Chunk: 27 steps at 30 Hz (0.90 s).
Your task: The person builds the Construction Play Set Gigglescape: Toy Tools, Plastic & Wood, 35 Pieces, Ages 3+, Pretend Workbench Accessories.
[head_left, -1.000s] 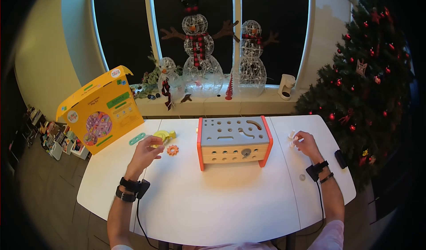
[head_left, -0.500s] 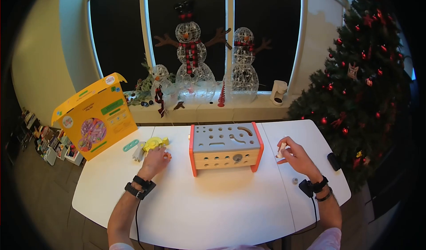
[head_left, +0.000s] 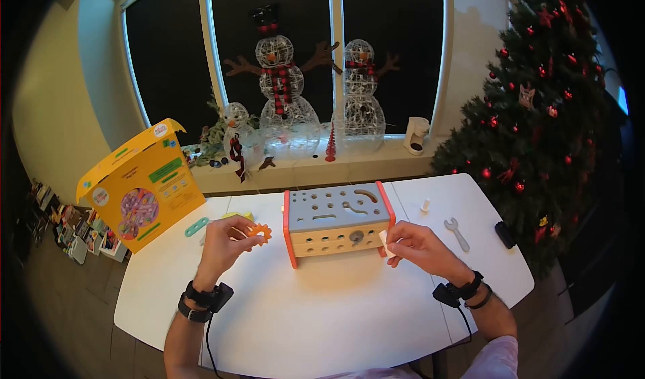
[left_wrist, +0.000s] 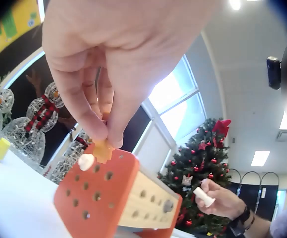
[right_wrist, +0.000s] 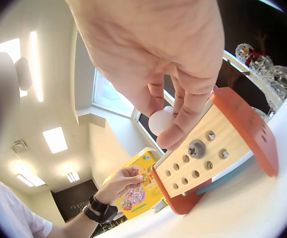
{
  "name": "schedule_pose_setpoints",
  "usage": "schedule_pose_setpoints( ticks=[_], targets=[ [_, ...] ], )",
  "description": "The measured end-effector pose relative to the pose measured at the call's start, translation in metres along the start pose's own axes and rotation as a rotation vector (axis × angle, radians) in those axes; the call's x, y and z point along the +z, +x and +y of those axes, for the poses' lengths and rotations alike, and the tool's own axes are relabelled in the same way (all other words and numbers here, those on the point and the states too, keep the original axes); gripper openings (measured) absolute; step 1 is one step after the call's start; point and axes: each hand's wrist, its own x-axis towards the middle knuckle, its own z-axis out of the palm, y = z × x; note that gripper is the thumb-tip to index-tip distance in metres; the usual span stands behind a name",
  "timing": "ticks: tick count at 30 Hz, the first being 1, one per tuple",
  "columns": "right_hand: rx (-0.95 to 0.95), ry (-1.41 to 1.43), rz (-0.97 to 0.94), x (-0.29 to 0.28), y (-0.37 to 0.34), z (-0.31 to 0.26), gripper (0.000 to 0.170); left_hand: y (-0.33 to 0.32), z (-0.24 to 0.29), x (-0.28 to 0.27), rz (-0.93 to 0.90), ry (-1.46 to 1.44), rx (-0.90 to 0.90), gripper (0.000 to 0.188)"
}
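Note:
The left hand (head_left: pixel 225 246) pinches an orange gear (head_left: pixel 260 232) above the table, left of the toy workbench (head_left: pixel 339 239). In the left wrist view, the gear (left_wrist: pixel 102 150) hangs from the thumb and fingertips, by the workbench's orange side panel (left_wrist: pixel 96 193). A white peg (head_left: pixel 384 242) is pinched by the right hand (head_left: pixel 422 248) at the workbench's right front corner. The peg's round head (right_wrist: pixel 160 122) shows in the right wrist view. A grey screw head (right_wrist: pixel 197 148) sits in the wooden front.
A yellow box (head_left: pixel 144 187) stands at the back left, near a teal strip (head_left: pixel 196 227) and a yellow piece (head_left: pixel 239 215) partly behind the left hand. On the right lie a grey wrench (head_left: pixel 457 234) and black object (head_left: pixel 504 234); another white peg (head_left: pixel 424 205) stands behind them.
The left hand has lifted the orange gear off the table. The right hand has moved left to the workbench with a white peg, and the wrench has come into sight.

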Motion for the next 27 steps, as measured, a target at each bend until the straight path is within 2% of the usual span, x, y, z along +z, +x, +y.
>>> schedule_pose_setpoints(
  ticks=[2, 4, 6, 10, 17, 19, 22, 27],
  targets=[
    [0.019, -0.019, -0.022, 0.006, 0.003, 0.001, 0.019, -0.004, 0.011, 0.007, -0.097, -0.067, 0.022, 0.024],
    [0.039, -0.041, -0.04, 0.01, 0.004, 0.0, 0.02, -0.007, 0.017, 0.018, -0.119, -0.073, 0.021, 0.022],
    [0.088, -0.062, -0.078, 0.015, 0.003, -0.002, 0.03, -0.01, 0.022, 0.03, -0.177, -0.171, 0.072, 0.021],
    [0.025, -0.071, -0.107, 0.024, 0.004, 0.001, 0.034, -0.009, 0.027, 0.055, -0.225, -0.198, 0.109, 0.022],
    [0.062, 0.017, -0.202, 0.033, 0.012, 0.003, 0.037, -0.004, 0.045, 0.086, -0.243, -0.033, 0.059, 0.018],
    [0.069, 0.041, -0.211, 0.036, 0.014, 0.003, 0.037, -0.001, 0.039, 0.096, -0.137, 0.029, 0.285, 0.018],
    [0.074, 0.069, -0.2, 0.039, 0.016, 0.004, 0.037, 0.0, 0.042, 0.1, -0.1, 0.085, 0.331, 0.019],
    [0.122, 0.124, -0.171, 0.045, 0.018, -0.004, 0.035, 0.0, 0.048, 0.1, -0.111, 0.113, 0.288, 0.02]
  ],
)
